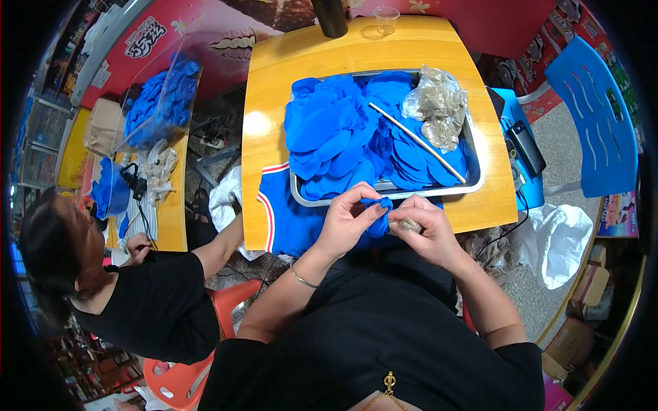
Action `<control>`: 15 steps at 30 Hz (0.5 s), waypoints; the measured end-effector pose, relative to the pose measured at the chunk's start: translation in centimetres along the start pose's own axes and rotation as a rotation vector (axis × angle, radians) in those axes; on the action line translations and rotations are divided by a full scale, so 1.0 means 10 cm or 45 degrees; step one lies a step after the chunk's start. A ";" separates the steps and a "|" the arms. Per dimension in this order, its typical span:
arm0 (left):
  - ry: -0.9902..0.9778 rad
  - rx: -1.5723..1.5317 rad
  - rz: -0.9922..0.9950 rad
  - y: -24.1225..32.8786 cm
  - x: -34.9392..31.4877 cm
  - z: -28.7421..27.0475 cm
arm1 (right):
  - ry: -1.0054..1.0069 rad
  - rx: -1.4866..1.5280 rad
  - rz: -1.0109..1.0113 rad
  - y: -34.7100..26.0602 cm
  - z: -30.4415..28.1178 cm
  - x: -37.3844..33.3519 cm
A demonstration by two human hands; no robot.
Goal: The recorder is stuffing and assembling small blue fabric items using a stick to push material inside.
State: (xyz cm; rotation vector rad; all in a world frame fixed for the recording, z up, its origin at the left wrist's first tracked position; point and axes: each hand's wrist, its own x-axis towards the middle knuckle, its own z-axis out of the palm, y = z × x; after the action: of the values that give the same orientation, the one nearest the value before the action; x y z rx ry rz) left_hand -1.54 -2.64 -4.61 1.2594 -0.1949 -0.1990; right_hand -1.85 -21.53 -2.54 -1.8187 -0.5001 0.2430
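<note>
The left hand [348, 220] is pinching blue cloth [378, 227]; the right hand [432, 231] is grasping a tan bundle [410, 225] beside it, apparently steadying both.

Black top [336, 349] drew eye first, short sleeves [515, 366] leaving forearms [485, 296] bare! Slim silver bangle [301, 277] circled left wrist [317, 266], then gold chain [400, 399] glinted at neckline, gold pendant [389, 380] bright against black; dark legwear [394, 279] covered lap.

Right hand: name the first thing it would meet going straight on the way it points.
Pointing leftward, the right hand would probably first meet the small blue piece pinched in the left hand; whether they already touch is unclear from this view.
</note>
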 end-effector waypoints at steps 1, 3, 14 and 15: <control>0.000 -0.001 0.000 0.01 0.01 0.02 | 0.027 -0.050 -0.097 0.01 0.01 0.01; 0.090 -0.165 -0.089 0.04 0.03 0.07 | -0.002 -0.088 -0.128 -0.05 0.03 0.03; -0.030 0.036 -0.111 0.15 0.09 0.08 | -0.417 -0.203 -0.018 -0.20 0.02 0.10; -0.036 0.001 -0.137 0.12 0.09 0.08 | -0.474 -0.168 -0.005 -0.22 0.00 0.11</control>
State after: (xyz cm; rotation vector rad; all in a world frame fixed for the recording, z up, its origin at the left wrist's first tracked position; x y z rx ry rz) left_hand -0.83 -3.24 -3.23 1.2691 -0.1519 -0.3096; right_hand -1.31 -20.53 -0.39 -1.9080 -0.7945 0.5629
